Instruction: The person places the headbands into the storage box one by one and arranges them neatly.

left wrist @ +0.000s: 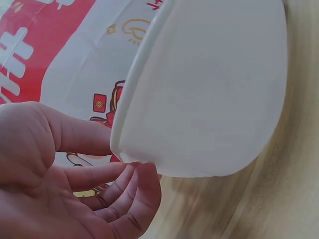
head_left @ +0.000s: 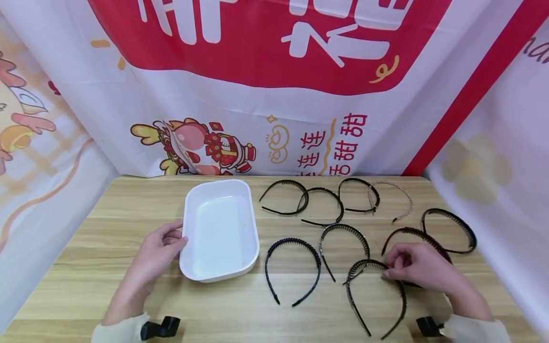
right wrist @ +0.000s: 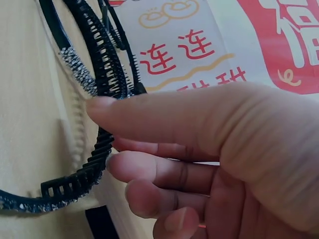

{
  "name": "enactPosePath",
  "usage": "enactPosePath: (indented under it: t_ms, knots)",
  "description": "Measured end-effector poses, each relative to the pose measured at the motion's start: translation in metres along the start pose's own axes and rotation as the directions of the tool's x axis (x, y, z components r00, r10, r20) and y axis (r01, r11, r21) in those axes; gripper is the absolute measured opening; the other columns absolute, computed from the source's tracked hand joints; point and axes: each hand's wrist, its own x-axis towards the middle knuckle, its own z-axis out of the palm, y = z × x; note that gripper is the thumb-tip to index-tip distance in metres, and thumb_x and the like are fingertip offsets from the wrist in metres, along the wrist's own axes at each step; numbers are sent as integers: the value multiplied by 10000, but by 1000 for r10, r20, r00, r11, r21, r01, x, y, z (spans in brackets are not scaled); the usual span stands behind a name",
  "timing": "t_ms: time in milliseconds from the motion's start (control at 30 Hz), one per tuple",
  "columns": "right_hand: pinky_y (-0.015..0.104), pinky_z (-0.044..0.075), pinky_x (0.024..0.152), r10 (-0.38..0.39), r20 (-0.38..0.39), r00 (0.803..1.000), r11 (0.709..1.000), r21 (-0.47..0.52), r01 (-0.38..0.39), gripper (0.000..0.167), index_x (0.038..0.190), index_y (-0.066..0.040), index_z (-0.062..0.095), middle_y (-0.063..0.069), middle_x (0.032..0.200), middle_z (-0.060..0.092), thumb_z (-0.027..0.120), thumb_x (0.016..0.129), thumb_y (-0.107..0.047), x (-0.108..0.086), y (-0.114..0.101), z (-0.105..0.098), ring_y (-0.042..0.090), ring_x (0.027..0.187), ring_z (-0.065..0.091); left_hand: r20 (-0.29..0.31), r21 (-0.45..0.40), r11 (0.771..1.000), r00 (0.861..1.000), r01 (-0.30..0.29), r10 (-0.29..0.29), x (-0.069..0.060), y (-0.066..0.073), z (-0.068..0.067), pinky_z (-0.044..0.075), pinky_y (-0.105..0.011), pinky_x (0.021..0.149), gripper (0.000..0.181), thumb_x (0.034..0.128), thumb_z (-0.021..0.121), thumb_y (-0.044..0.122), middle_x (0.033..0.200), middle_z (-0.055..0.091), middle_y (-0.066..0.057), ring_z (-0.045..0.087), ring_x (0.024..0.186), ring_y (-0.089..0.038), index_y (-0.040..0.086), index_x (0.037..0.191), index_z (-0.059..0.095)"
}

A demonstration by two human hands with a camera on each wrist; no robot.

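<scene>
My left hand (head_left: 156, 252) grips the left rim of a white rectangular plastic tray (head_left: 220, 233). In the left wrist view the thumb is at the rim of the tray (left wrist: 209, 89) and the curled fingers are against its outer side. Nothing lies inside the tray. At the right, my right hand (head_left: 418, 267) pinches the arch of a black toothed headband (head_left: 403, 305) between thumb and forefinger. The right wrist view shows the thumb across this headband (right wrist: 94, 162), with glittery stones along part of it. Whether the headband is off the table cannot be told.
Several other headbands lie right of the tray, among them a black braided one (head_left: 293, 242), a toothed one (head_left: 343, 227) and a pale one (head_left: 409, 200). Another dark headband (head_left: 418, 232) lies partly behind my right hand. Printed cloth walls (head_left: 274, 100) bound the wooden table (head_left: 141, 205).
</scene>
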Motion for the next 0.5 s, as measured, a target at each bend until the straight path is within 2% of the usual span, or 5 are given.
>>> enactPosePath:
  t_ms: [267,500]
  knots:
    - [212,487,628,49,1,999,997,-66,-49,219,913,-220,757,-93,771,675,921,830,-339,2,3,5,13,687,578,24,-156,988,1000,7,-3,0,-4,-4,626,-229,850,615,1039,614,73,1343,549,-119,597,1057,-96,-23,1609,402]
    - [216,500,632,61,12,998,997,-56,-61,217,948,-207,768,-75,798,692,901,860,-354,2,5,4,21,700,589,56,-315,948,998,31,-14,2,-11,-8,639,-240,849,700,984,693,25,1164,641,51,693,957,-62,-42,1608,383]
